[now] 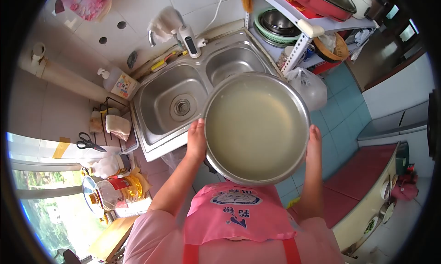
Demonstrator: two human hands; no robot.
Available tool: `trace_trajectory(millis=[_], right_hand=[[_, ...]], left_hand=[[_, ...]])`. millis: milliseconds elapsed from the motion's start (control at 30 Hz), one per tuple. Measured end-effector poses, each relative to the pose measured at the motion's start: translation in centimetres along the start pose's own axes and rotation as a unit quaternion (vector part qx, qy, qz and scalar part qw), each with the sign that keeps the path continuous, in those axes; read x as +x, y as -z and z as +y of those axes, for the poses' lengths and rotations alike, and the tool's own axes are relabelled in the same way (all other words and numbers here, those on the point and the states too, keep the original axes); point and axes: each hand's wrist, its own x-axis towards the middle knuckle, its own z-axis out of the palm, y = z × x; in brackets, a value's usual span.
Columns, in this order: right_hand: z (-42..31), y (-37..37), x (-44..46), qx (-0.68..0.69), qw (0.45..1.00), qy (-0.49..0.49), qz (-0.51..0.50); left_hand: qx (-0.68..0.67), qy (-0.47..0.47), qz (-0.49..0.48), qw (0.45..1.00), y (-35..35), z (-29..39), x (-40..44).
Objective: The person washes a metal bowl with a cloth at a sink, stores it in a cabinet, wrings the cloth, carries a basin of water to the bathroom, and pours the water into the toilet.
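A large round metal basin point(304, 105) full of cloudy, pale yellowish liquid is held up in front of my pink apron point(236, 213). My left hand point(196, 140) grips its left side, and my right hand point(314, 142) grips the right side; the fingers beneath are partly hidden. The basin looks about level and overlaps the front right corner of the double steel sink point(154, 141) in view. In the left bowl a drain strainer point(182, 107) shows, while part of the right bowl is hidden behind the basin. The faucet point(189, 41) stands at the sink's back.
A soap pump bottle point(120, 82) and a wire rack with a sponge point(118, 127) are left of the sink. Scissors point(89, 142) and an oil jug point(120, 193) are nearer the window. Right of the sink stands a shelf point(294, 53) with pans; a plastic bag point(308, 88) hangs below.
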Motion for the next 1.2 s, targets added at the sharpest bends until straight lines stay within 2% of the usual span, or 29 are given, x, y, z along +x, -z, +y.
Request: trace_trajectory(millis=[133, 233, 333, 400, 500, 600, 800, 900, 1000, 1200], right_hand=[[-2.8, 9.8, 0.9, 0.03, 0.999, -0.001, 0.043], [-3.5, 19.0, 3.6, 0.012, 0.994, 0.044, 0.104], [-6.2, 27.3, 5.8, 0.034, 0.991, 0.035, 0.126], [-8.7, 32.5, 7.3, 0.035, 0.989, 0.052, 0.136], [-11.3, 41.5, 11.1, 0.038, 0.988, 0.055, 0.14], [-14.9, 50.0, 15.1, 0.051, 0.98, 0.019, 0.19], [-18.0, 61.6, 23.0, 0.014, 0.959, -0.014, 0.284], [-22.7, 64.9, 27.4, 0.019, 0.941, -0.031, 0.336], [-23.1, 70.7, 33.5, 0.015, 0.938, -0.007, 0.345], [-28.7, 80.3, 47.0, 0.044, 0.92, 0.013, 0.39]], left_hand=[[0.029, -0.001, -0.048, 0.998, -9.2, -3.0, -1.4], [0.016, 0.003, -0.098, 0.995, -17.9, -5.0, -3.4], [0.101, -0.011, -0.101, 0.99, -27.6, -5.8, -6.6], [0.043, 0.016, -0.151, 0.987, -33.0, -8.3, -7.3], [0.049, 0.025, -0.169, 0.984, -43.7, -9.6, -9.8], [0.081, 0.052, -0.201, 0.975, -54.9, -12.0, -10.4], [0.083, 0.067, -0.273, 0.956, -72.9, -14.5, -9.5], [0.114, 0.041, -0.308, 0.944, -82.6, -15.5, -7.9], [0.095, 0.059, -0.33, 0.937, -92.5, -16.2, -5.7], [0.201, -0.01, -0.38, 0.903, -113.1, -15.4, -1.1]])
